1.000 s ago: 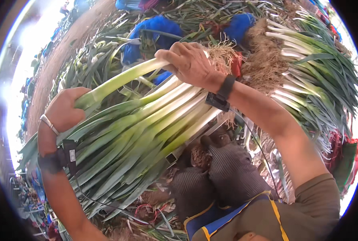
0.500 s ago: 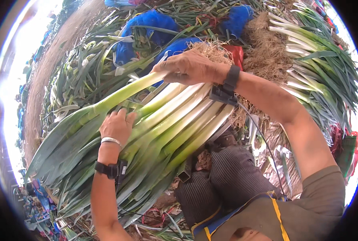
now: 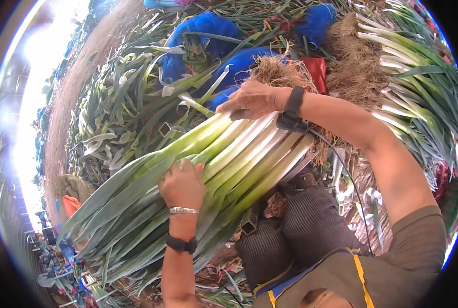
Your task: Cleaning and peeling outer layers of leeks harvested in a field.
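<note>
A broad bunch of leeks (image 3: pixel 229 159) lies slanting across a metal frame above my lap, green leaves to the lower left and white shanks to the upper right. My right hand (image 3: pixel 254 100) is closed over the upper white shanks, just below the shaggy roots (image 3: pixel 278 72). Partway down, my left hand (image 3: pixel 183 185) rests on the green part with its fingers curled round the uppermost leeks. The undersides of the leeks and some fingertips are hidden.
Trimmed leaves (image 3: pixel 111 118) are heaped at the far left, near blue netting (image 3: pixel 203 31). More leeks (image 3: pixel 408 77) lie stacked at the right, roots inward. A square metal tube end (image 3: pixel 249 226) juts beside my knees. A cable (image 3: pixel 355 197) runs from my right wrist.
The outermost leek, lifted apart before, now lies against the bunch. My left hand has shifted right and slightly down along the leaves. My right hand has come down a little.
</note>
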Tool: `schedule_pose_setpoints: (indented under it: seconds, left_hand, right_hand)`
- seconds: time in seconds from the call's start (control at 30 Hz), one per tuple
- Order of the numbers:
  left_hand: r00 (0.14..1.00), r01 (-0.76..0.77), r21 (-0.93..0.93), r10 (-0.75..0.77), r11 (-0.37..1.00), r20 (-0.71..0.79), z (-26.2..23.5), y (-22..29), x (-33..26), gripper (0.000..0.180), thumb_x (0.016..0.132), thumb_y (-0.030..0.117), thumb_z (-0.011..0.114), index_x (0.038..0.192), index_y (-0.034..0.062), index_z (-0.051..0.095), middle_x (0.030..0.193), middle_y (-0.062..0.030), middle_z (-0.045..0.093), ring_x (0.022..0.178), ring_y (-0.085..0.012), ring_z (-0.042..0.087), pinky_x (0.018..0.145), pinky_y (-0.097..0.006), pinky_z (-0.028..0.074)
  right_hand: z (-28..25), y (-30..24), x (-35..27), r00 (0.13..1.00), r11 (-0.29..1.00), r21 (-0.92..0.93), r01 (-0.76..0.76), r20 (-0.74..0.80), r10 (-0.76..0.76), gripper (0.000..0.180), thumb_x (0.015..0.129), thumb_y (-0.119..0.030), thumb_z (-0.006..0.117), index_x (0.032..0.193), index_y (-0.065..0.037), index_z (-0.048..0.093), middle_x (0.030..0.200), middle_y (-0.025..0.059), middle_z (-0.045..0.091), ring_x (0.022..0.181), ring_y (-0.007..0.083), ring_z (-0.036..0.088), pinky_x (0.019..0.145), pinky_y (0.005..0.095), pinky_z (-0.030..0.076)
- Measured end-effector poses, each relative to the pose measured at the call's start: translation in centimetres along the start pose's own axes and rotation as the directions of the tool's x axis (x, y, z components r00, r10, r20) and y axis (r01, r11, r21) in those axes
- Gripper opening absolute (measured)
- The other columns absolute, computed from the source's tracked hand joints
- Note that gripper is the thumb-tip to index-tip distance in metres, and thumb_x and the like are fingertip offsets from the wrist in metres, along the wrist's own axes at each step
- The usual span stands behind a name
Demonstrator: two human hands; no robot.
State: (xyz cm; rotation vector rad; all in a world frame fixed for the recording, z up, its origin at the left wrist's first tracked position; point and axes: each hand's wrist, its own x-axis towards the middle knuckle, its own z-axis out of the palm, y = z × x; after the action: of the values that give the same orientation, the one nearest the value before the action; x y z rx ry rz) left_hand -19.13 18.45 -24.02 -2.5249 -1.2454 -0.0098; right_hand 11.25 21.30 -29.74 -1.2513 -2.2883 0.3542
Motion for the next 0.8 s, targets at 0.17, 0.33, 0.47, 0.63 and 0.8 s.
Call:
schedule_pose_setpoints:
  seconds: [0.17,0.33,0.47,0.63,0.8]
  left_hand:
    - [1.0,0.017,0.007,-0.017,1.0,0.002,-0.6,0.0,0.0,0.036,0.09,0.044,0.056,0.093,0.0091,0.064,0.081,-0.0128,0.06,0.071,-0.0336,0.062,0.063,-0.046,0.048]
    - [0.995,0.062,-0.145,-0.049,0.987,0.09,-1.1,-2.3,1.4,0.033,0.089,0.042,0.058,0.088,0.01,0.065,0.073,-0.0119,0.064,0.068,-0.0334,0.063,0.06,-0.044,0.048]
    - [0.984,0.111,-0.189,-0.082,0.976,0.158,-2.4,-5.2,4.0,0.036,0.081,0.044,0.068,0.079,0.0085,0.064,0.064,-0.0105,0.064,0.061,-0.0328,0.063,0.056,-0.044,0.047]
    - [0.999,0.051,0.107,-0.051,0.993,0.006,-3.0,-6.0,6.8,0.052,0.061,0.059,0.076,0.077,0.0113,0.065,0.079,-0.0058,0.067,0.072,-0.0299,0.064,0.063,-0.04,0.049]
    - [0.952,-0.243,-0.222,0.276,0.944,0.133,-0.3,-12.5,6.9,0.058,0.078,0.053,0.068,0.117,0.0107,0.061,0.099,-0.0152,0.067,0.099,-0.0359,0.061,0.092,-0.044,0.043]
  right_hand:
    - [1.0,1.7,0.2,0.994,0.991,-0.137,-0.009,0.107,0.023,0.036,0.087,-0.026,0.063,0.123,-0.024,0.061,0.083,0.0098,0.063,0.077,0.0317,0.064,0.07,0.044,0.049]
    - [1.2,1.5,0.2,0.984,0.991,-0.123,-0.058,0.16,0.077,0.037,0.089,-0.026,0.058,0.126,-0.024,0.059,0.092,0.0094,0.061,0.088,0.0305,0.062,0.078,0.0453,0.047]
    - [1.7,1.3,0.1,0.976,0.986,-0.119,-0.117,0.169,0.136,0.035,0.091,-0.026,0.055,0.126,-0.025,0.059,0.101,0.0111,0.061,0.095,0.0324,0.061,0.078,0.0463,0.048]
    - [2.9,1.6,-0.4,0.976,0.975,-0.159,-0.154,0.131,0.176,0.033,0.092,-0.025,0.054,0.125,-0.025,0.06,0.101,0.0109,0.06,0.094,0.0338,0.059,0.08,0.0522,0.044]
    - [3.8,1.4,-0.1,0.989,0.985,-0.119,-0.126,0.056,0.134,0.031,0.093,-0.026,0.056,0.123,-0.026,0.062,0.091,0.0049,0.058,0.095,0.0264,0.054,0.089,0.05,0.031]
